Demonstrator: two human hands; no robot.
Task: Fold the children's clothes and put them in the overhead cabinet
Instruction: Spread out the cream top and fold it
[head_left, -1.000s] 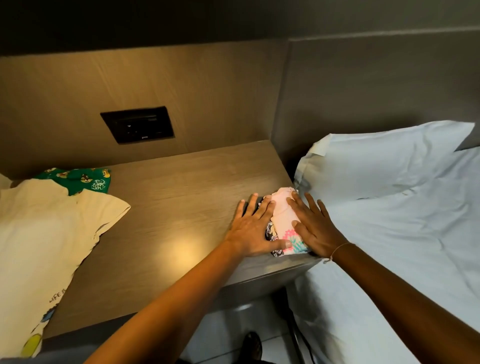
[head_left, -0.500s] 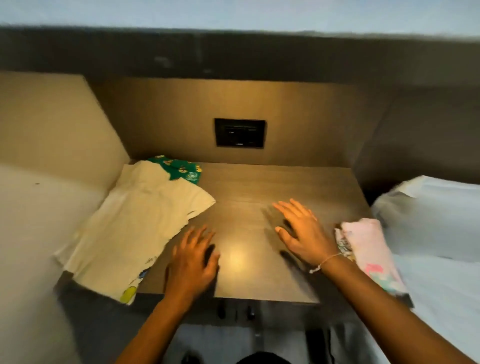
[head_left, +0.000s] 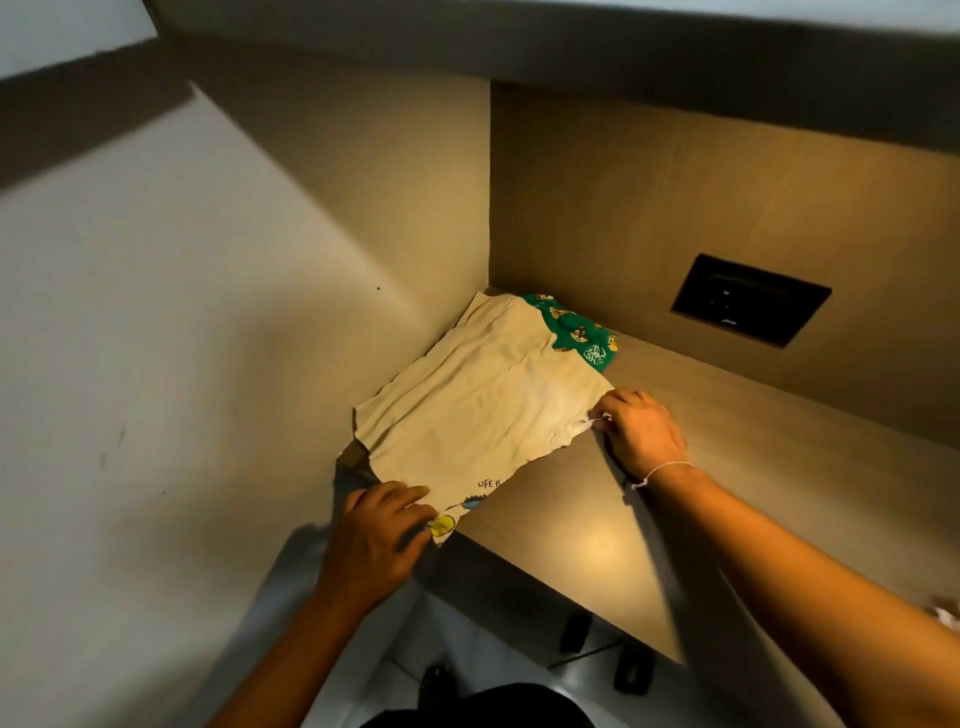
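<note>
A cream children's T-shirt (head_left: 483, 400) lies spread on the wooden counter (head_left: 727, 467), hard against the left wall, with black lettering and a yellow print near its front corner. A green printed garment (head_left: 576, 332) lies partly under its far end. My right hand (head_left: 641, 428) pinches the shirt's right edge at a sleeve. My left hand (head_left: 382, 530) rests on the shirt's near corner at the counter's front edge; its grip is hidden by the fingers. A sliver of the folded pink garment (head_left: 945, 616) shows at the far right edge.
A black socket panel (head_left: 750, 299) sits in the wooden back wall. A plain wall (head_left: 182, 364) closes off the left side. A dark overhead ledge (head_left: 675, 52) runs above the counter. Floor and my dark shoe (head_left: 436, 686) show below the counter edge.
Both hands left the folded pink garment at the right and moved left to the cream shirt. The view swung left with them, and my right hand now pinches the shirt's edge.
</note>
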